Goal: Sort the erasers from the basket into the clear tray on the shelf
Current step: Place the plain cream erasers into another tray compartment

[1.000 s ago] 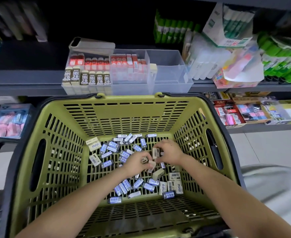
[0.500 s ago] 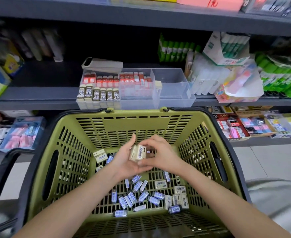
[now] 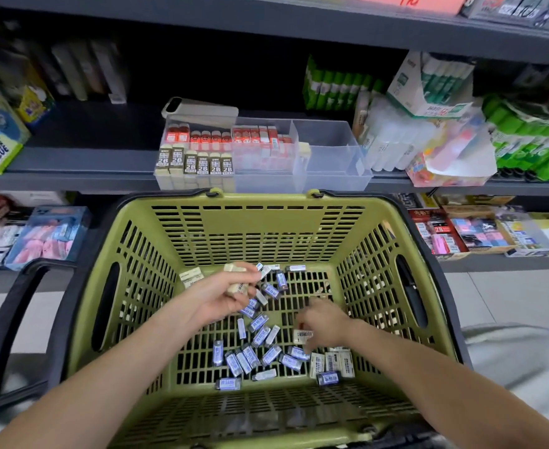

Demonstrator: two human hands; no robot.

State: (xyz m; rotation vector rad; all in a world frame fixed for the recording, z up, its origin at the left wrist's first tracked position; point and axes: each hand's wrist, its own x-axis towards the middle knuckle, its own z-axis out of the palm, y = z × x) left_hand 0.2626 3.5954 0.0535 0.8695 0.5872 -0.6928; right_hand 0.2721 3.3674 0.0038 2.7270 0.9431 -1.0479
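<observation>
Left forearm (image 3: 104, 377): bare, as far as we see.
Right forearm (image 3: 444, 384): bare too.
Clothing: we make out pale grey cloth (image 3: 519, 358) beside the right arm; garment unclear.

Basket (image 3: 266, 234) stands before the shelf (image 3: 72, 179), erasers (image 3: 218, 351) strewn across its floor. Clear tray (image 3: 331, 157) sits at the shelf's front edge, behind the basket; packed erasers (image 3: 195, 163) fill its left compartments.

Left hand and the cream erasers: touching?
Touching. Head view shows the left hand curled round the cream erasers, above the basket floor.
</observation>
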